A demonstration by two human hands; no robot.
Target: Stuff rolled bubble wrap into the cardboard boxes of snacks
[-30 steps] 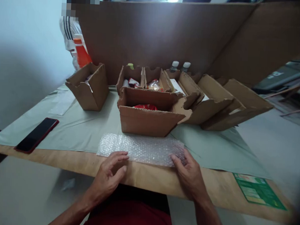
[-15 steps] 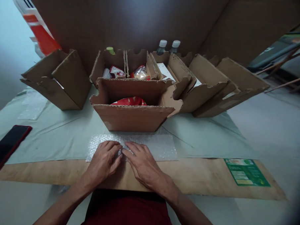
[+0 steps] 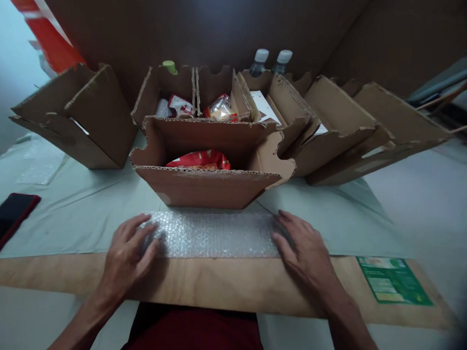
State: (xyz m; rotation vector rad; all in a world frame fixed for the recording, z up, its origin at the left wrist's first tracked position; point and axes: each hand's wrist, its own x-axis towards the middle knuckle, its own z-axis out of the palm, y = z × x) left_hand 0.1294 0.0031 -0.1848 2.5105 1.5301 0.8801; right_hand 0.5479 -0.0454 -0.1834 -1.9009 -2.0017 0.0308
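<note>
A sheet of bubble wrap point(image 3: 211, 235) lies flat near the table's front edge. My left hand point(image 3: 127, 253) rests palm down on its left end, fingers spread. My right hand point(image 3: 305, 248) lies flat on its right end, fingers stretched out. Neither hand grips anything. Just behind the sheet stands an open cardboard box point(image 3: 205, 186) with a red snack packet point(image 3: 199, 159) inside.
More open cardboard boxes stand behind and to both sides: one at the left point(image 3: 77, 121), several at the right point(image 3: 355, 139). Two bottles point(image 3: 271, 60) stand at the back. A dark phone point(image 3: 5, 224) lies far left. A green label point(image 3: 393, 280) sits front right.
My hands were together at the middle of the bubble wrap half a second ago; they have slid apart to its two ends, flattening it.
</note>
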